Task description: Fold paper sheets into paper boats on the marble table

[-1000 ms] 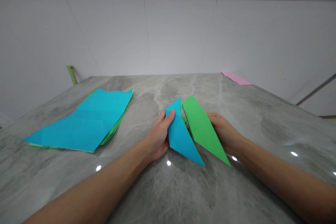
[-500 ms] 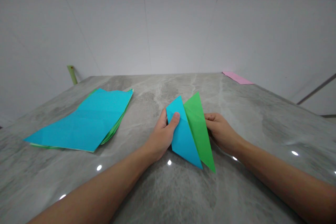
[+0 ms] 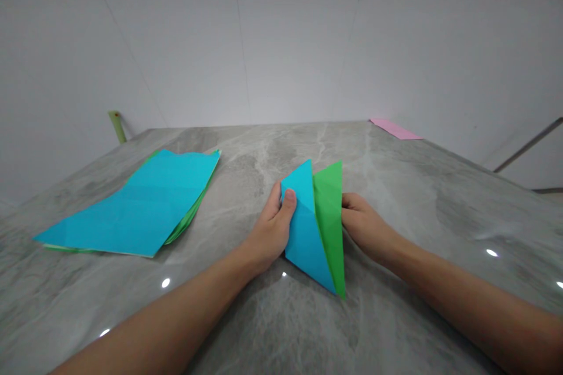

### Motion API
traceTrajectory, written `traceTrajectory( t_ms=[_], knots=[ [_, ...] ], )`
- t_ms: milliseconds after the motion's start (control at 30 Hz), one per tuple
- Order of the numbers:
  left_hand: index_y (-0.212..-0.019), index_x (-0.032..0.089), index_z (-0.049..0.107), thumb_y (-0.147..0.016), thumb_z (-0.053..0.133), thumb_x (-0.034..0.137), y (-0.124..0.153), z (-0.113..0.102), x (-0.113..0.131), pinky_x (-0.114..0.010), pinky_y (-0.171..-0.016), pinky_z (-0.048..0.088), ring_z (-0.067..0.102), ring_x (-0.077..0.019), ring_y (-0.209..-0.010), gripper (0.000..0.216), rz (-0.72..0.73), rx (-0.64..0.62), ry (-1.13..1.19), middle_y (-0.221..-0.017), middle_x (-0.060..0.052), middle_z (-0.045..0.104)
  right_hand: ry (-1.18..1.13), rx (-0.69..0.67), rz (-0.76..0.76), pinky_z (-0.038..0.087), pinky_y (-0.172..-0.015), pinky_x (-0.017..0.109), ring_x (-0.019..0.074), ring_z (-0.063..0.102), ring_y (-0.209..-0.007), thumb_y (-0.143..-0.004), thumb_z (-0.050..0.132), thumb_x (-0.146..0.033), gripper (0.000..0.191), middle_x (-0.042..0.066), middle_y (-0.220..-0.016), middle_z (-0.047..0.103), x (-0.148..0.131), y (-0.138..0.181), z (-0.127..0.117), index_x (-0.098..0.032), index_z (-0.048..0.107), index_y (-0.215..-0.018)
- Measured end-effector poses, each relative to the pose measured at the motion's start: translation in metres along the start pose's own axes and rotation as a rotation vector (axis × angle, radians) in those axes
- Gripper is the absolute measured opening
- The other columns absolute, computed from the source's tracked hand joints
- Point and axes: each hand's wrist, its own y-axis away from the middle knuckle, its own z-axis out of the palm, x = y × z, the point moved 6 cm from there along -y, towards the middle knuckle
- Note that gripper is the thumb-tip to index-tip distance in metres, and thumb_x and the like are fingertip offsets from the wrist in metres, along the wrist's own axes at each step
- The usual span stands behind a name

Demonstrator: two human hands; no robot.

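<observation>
A folded sheet of paper point(image 3: 305, 228) stands tilted between my hands, blue on the left face and green on the right one. My left hand point(image 3: 275, 225) is closed on its blue side, thumb lying on the front and fingers hidden behind. At the green part's right edge is my right hand point(image 3: 363, 217), its fingers curled and their tips out of sight behind the paper. The blue and green faces meet near the bottom point and gape apart toward the top.
Left on the grey marbled table point(image 3: 255, 158) lies a stack of blue and green paper sheets point(image 3: 145, 205). A pink paper point(image 3: 396, 129) rests at the far right edge by the white wall point(image 3: 290, 58). A pale green strip point(image 3: 116, 126) stands at the back left.
The green part has swung in toward the blue face, narrowing the gap at the bottom. My right hand has shifted slightly left with it. The left hand keeps its hold.
</observation>
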Motion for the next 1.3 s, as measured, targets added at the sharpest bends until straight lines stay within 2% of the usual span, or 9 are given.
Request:
traceTrajectory(
  t_ms=[233,467,833,933,1000,1100,1167,1233,1300],
  knots=[
    [-0.114,0.023,0.065,-0.095,0.053,0.041,0.004,0.006,0.012,-0.029,-0.093,0.047,0.063,-0.0218,-0.099,0.029,0.043,-0.039,-0.037,-0.110,-0.004,0.070,-0.010,-0.045,0.012,0.055,-0.066,0.033,0.0181,0.063,-0.058,-0.066,0.069,-0.030,0.021,0.002,-0.070,0.074,0.000,0.003,0.005,-0.018,0.075,-0.082],
    [-0.113,0.024,0.065,-0.096,0.052,0.041,0.008,0.012,0.010,-0.029,-0.090,0.047,0.063,-0.0220,-0.094,0.028,0.060,-0.070,-0.069,-0.095,-0.004,0.069,0.003,-0.096,-0.008,0.054,-0.063,0.031,0.0203,0.064,-0.068,-0.063,0.066,-0.024,0.023,0.003,-0.079,0.074,-0.002,0.006,0.020,-0.017,0.071,-0.085],
    [-0.110,0.024,0.068,-0.088,0.062,0.049,0.007,0.014,0.002,-0.031,-0.092,0.051,0.066,-0.0230,-0.100,0.034,-0.064,-0.050,0.006,-0.099,-0.004,0.072,0.079,-0.144,0.038,0.043,-0.044,0.026,0.0133,0.048,-0.043,-0.066,0.057,-0.019,0.017,-0.004,-0.049,0.054,0.005,0.009,0.028,-0.018,0.069,-0.078],
    [-0.105,0.020,0.068,-0.083,0.064,0.059,0.004,0.010,-0.005,-0.035,-0.086,0.055,0.069,-0.0248,-0.093,0.045,-0.160,0.038,0.193,-0.092,-0.006,0.073,0.100,-0.146,-0.089,0.052,-0.063,0.028,0.0154,0.058,-0.063,-0.067,0.066,-0.017,0.021,0.000,-0.070,0.064,-0.002,0.008,0.027,-0.019,0.069,-0.088],
    [-0.105,0.018,0.066,-0.080,0.063,0.066,-0.001,0.006,-0.004,-0.038,-0.082,0.058,0.071,-0.0260,-0.091,0.055,-0.167,0.084,0.340,-0.088,-0.008,0.073,0.054,-0.108,-0.152,0.054,-0.077,0.030,0.0167,0.062,-0.081,-0.069,0.072,-0.019,0.043,0.003,-0.097,0.067,-0.004,0.007,0.023,-0.021,0.064,-0.111],
    [-0.104,0.019,0.065,-0.080,0.059,0.069,-0.011,-0.008,0.007,-0.039,-0.086,0.057,0.071,-0.0245,-0.094,0.056,-0.046,0.135,0.445,-0.089,-0.006,0.073,-0.058,-0.040,-0.086,0.055,-0.072,0.029,0.0148,0.065,-0.084,-0.073,0.075,-0.029,0.077,0.007,-0.121,0.059,0.001,0.005,0.016,-0.028,0.039,-0.140],
    [-0.096,0.019,0.066,-0.081,0.057,0.070,-0.016,-0.018,0.013,-0.037,-0.093,0.054,0.069,-0.0227,-0.101,0.054,0.023,0.163,0.473,-0.092,-0.006,0.073,-0.078,-0.090,0.009,0.054,-0.058,0.028,0.0141,0.066,-0.071,-0.077,0.072,-0.039,0.078,0.009,-0.116,0.062,0.006,0.005,0.019,-0.027,0.033,-0.143],
    [-0.093,0.020,0.066,-0.079,0.060,0.068,-0.019,-0.025,0.015,-0.038,-0.098,0.051,0.067,-0.0225,-0.107,0.051,0.046,0.196,0.514,-0.095,-0.004,0.073,-0.047,-0.204,0.065,0.049,-0.049,0.026,0.0132,0.063,-0.056,-0.078,0.070,-0.045,0.064,0.004,-0.091,0.067,0.009,0.007,0.026,-0.021,0.047,-0.133],
    [-0.096,0.020,0.065,-0.076,0.068,0.063,-0.019,-0.026,0.015,-0.040,-0.100,0.050,0.064,-0.0239,-0.113,0.048,0.048,0.190,0.551,-0.102,-0.005,0.073,0.035,-0.262,0.049,0.045,-0.048,0.024,0.0117,0.057,-0.050,-0.077,0.071,-0.043,0.039,-0.002,-0.067,0.062,0.008,0.008,0.029,-0.018,0.063,-0.106]
  ],
)
